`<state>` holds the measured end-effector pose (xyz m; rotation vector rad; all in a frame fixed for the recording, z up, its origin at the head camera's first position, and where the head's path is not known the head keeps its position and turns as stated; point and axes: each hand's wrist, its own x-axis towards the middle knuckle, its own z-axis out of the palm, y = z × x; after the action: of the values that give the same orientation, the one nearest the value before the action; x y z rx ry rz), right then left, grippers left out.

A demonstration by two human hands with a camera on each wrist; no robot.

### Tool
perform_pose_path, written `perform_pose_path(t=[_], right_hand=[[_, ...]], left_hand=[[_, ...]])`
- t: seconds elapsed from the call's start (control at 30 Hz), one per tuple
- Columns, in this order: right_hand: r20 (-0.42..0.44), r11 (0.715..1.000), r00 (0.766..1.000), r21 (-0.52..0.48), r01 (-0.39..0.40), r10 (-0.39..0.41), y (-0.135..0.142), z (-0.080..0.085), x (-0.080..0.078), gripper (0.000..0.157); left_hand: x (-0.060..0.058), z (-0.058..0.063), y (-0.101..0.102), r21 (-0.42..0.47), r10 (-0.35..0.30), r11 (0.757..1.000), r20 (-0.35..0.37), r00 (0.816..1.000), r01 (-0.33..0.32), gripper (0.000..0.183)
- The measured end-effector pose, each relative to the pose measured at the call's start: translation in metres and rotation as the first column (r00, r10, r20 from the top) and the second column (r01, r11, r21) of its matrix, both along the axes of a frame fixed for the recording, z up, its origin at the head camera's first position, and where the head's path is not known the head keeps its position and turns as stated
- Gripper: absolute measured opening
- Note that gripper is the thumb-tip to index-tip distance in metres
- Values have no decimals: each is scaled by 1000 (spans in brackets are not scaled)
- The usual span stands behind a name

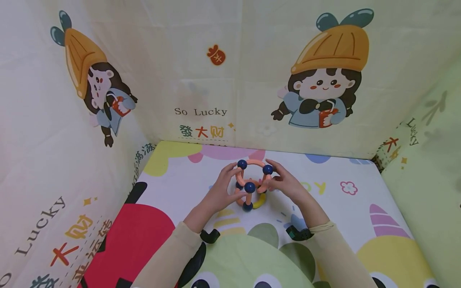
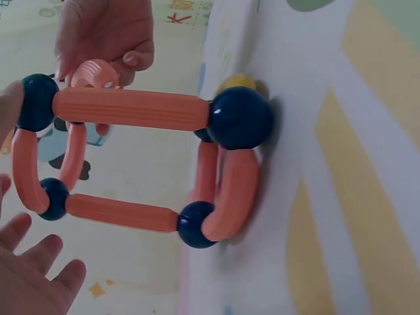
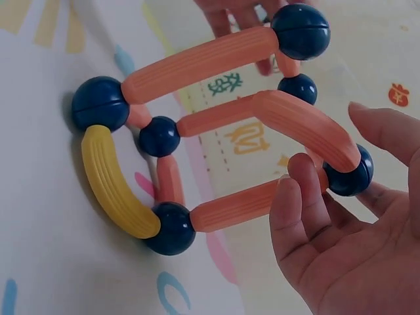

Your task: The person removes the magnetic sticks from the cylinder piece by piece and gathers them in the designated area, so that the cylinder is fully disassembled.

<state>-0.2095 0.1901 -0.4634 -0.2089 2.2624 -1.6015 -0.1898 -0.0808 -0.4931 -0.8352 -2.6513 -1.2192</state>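
A box-like frame of magnetic sticks and balls (image 1: 250,187) stands on the mat between the two hands. Its dark blue balls join straight and curved orange sticks. One curved yellow stick (image 3: 118,184) lies along the bottom. My left hand (image 1: 220,190) is at the frame's left side. In the left wrist view its thumb touches an upper ball (image 2: 38,102), while the other fingers (image 2: 42,256) stay loose and spread. My right hand (image 1: 289,184) grips the frame's upper right corner, near a ball (image 3: 351,172) and a curved orange stick (image 3: 308,128); its fingers partly hide the upright stick.
A white mat (image 1: 331,212) with coloured cartoon prints covers the surface. Pale printed cloth walls (image 1: 252,72) rise at the back and both sides. Each wrist wears a dark strap with a small device (image 1: 299,233).
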Motion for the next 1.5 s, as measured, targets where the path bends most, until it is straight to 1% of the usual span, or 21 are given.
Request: perform_pose_path(t=[0.07,0.13,0.17,0.23,0.3,0.4,0.47,0.57,0.67,0.73,0.77,0.87,1.03,1.13,1.33,1.5], right_hand=[[2,1000,1000,15,7,-7,1,0,0,69],[13,999,1000,25,22,-23,2,1,0,67],[17,999,999,30,27,-28,2,1,-1,66],[20,999,999,38,37,-38,3,0,-2,65],[25,998,998,38,49,-50,4,0,-2,65],[31,998,998,36,58,-59,5,0,-5,63],[44,998,997,21,62,-63,6,0,-6,58],[65,998,996,-6,63,-62,7,1,-8,52],[85,998,994,-22,67,-65,8,0,-12,49],[97,997,993,-27,69,-66,8,-1,-14,48],[100,997,993,-31,66,-63,9,-1,-14,48],[105,997,993,-55,52,-46,10,-3,-17,48],[109,991,994,-129,20,-6,11,-4,-18,47],[111,987,994,-159,12,6,11,-4,-19,46],[109,982,994,-187,20,0,13,-8,-21,44],[84,979,996,-203,7,10,12,-10,-21,46]], left_hand=[[1,-7,-2,92,22,996,14,1000,-23,67],[2,-14,-4,169,46,984,35,998,-51,59],[2,-17,-5,195,48,979,47,998,-57,56],[3,-22,-7,214,56,974,81,995,-72,51],[3,-26,-8,197,47,978,131,990,-73,46],[3,-32,-8,123,-5,992,207,978,-21,43],[4,-36,-8,72,-38,997,252,967,20,45],[6,-43,-6,14,-73,997,288,955,72,54],[8,-49,-1,-31,-74,996,321,944,89,60],[9,-53,3,-65,-66,994,337,939,93,59],[9,-54,5,-84,-58,992,342,938,92,56],[10,-56,11,-133,-38,987,335,942,88,50],[10,-58,19,-229,-24,969,267,963,88,35],[11,-58,23,-280,-14,957,233,972,81,30],[12,-54,28,-307,4,949,228,974,68,25],[11,-53,27,-318,-6,945,215,977,75,22]])
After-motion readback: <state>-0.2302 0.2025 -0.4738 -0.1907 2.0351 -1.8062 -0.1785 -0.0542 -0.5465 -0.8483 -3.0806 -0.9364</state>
